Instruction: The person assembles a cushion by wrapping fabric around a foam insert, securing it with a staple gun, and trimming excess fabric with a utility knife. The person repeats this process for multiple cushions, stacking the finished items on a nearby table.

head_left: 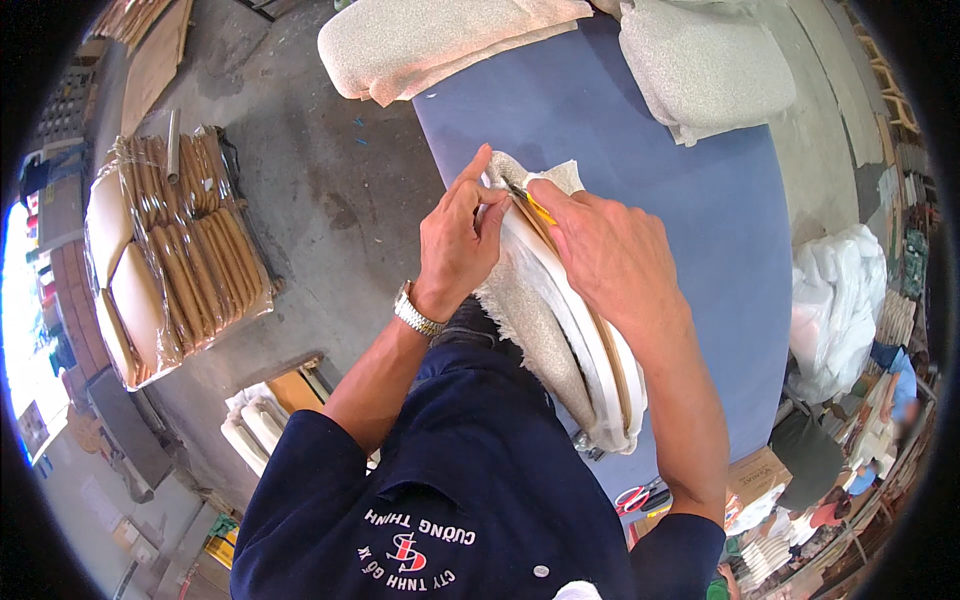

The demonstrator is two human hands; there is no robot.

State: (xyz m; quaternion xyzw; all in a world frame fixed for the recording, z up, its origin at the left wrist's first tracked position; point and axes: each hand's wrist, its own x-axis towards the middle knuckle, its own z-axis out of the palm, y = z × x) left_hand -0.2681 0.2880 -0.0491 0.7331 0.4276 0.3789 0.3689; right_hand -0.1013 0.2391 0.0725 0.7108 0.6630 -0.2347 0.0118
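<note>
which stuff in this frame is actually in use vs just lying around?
In use:
- left hand pinching the beige fabric
- right hand with a yellow-handled cutter
- white seat pad held on edge
- blue table

Lying about:
- two covered cushions
- wrapped bundle of wooden parts
- red-handled scissors
- white plastic bag

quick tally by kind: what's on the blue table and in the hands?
Upholstered seat pads lying on the blue table: 2 (one, one)
Seat pad stood on edge, white board backing, fabric loose, steadied by the left hand: 1
Yellow-handled cutter under the right hand: 1
Red-handled scissors at the table's near edge: 1
Total: 5
</note>
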